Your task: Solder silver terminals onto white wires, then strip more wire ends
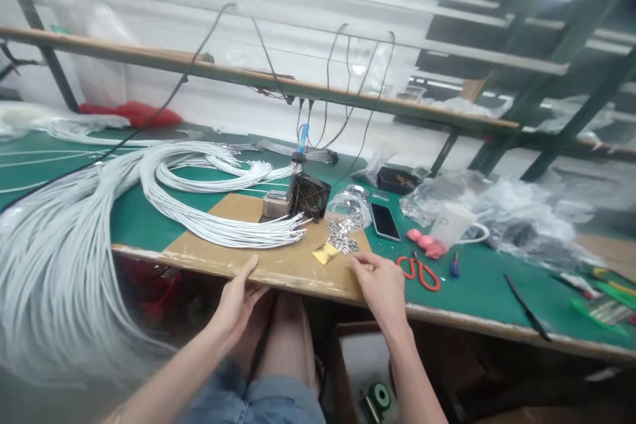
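Observation:
My left hand [237,306] is at the front edge of the bench, its thumb stretched out apart from the fingers and nothing visible in it. It touches or nearly touches the brown board [288,268]. Over the board's right front corner, my right hand [381,283] is closed, thumb and forefinger pinched together; whatever they hold is too small to make out. Just beyond lie small metal pieces [342,235] in a pile and a yellow piece [325,252]. A thick bundle of white cables [213,228] ends on the board, near a soldering iron [302,142] standing upright.
A small black fan [312,197] stands behind the cable ends. To the right are a phone [385,221], orange-handled scissors [424,275], a white mug [452,225], plastic bags [521,212] and a black stick-like tool [527,308]. A shelf [322,91] with hanging cords crosses behind.

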`<state>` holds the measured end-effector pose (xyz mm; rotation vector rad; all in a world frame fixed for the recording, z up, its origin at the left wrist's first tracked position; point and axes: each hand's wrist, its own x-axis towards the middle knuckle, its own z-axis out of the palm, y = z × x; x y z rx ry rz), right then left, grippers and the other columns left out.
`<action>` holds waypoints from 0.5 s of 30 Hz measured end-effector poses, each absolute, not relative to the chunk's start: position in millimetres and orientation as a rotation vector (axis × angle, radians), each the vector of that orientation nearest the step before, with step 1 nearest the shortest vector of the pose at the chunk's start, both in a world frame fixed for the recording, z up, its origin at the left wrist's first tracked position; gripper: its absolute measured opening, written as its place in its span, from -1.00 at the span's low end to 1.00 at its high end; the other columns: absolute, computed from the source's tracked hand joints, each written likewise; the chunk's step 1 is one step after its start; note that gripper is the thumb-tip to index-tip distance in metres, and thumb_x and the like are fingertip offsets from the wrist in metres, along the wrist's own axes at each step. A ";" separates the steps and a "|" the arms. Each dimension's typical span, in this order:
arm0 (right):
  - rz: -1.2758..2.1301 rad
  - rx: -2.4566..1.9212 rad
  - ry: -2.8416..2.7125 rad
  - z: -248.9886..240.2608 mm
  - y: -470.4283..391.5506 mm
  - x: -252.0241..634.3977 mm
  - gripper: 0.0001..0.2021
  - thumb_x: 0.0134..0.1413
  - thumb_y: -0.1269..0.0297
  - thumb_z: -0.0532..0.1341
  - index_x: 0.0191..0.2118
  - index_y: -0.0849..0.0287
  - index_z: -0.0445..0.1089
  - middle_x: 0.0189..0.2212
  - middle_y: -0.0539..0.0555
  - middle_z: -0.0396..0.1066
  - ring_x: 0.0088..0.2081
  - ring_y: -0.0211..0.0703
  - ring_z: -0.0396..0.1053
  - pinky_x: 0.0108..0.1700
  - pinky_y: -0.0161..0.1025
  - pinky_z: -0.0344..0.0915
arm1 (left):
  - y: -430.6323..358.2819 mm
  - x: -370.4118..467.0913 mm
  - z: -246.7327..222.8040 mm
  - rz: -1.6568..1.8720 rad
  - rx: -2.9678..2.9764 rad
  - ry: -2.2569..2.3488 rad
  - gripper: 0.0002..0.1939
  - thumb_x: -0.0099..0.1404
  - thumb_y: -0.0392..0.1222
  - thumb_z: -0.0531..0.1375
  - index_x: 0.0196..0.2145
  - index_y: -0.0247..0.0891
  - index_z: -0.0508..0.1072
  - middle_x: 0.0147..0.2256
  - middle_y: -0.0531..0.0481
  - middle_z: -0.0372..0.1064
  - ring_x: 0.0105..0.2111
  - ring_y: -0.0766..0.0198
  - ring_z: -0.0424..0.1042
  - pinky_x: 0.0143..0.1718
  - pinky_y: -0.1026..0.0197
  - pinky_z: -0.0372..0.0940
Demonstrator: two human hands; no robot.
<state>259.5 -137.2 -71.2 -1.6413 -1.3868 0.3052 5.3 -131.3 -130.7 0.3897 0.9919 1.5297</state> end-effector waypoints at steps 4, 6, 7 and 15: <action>0.162 -1.769 -1.541 -80.3 -111.6 262.0 -0.84 0.35 0.20 0.29 -0.18 0.19 0.52 -0.15 0.08 0.54 -0.11 -0.10 0.50 0.01 -0.03 0.44 | -136.6 -5.6 -133.4 1.415 0.446 0.912 -0.79 0.46 -0.23 0.26 0.00 -0.34 0.51 -0.05 -0.14 0.54 -0.10 0.10 0.57 -0.09 -0.02 0.52; 0.116 -1.789 -1.588 -81.1 -111.7 266.3 -0.80 0.38 0.16 0.26 -0.12 0.20 0.51 -0.15 0.07 0.53 -0.16 -0.11 0.51 -0.03 -0.05 0.47 | -138.0 -11.2 -137.5 1.380 0.477 0.905 -0.75 0.45 -0.19 0.27 0.02 -0.35 0.50 -0.04 -0.18 0.55 -0.05 0.08 0.56 -0.04 0.01 0.51; 0.100 -1.803 -1.607 -80.3 -112.3 268.0 -0.78 0.39 0.14 0.25 -0.12 0.21 0.51 -0.18 0.06 0.53 -0.21 -0.13 0.51 -0.08 -0.08 0.48 | -139.2 -13.6 -141.0 1.362 0.494 0.918 -0.70 0.43 -0.15 0.28 0.05 -0.34 0.48 -0.03 -0.20 0.54 -0.04 0.06 0.56 -0.04 0.04 0.51; 0.125 -1.816 -1.959 -70.5 -91.7 246.2 -0.75 0.31 0.10 0.32 -0.14 0.22 0.49 -0.29 0.01 0.48 -0.35 -0.21 0.44 -0.23 -0.17 0.45 | -168.7 -23.4 -165.8 0.860 0.926 0.991 -0.49 0.11 0.29 0.38 -0.35 -0.21 0.39 -0.49 0.06 0.40 -0.62 0.19 0.42 -0.68 0.25 0.25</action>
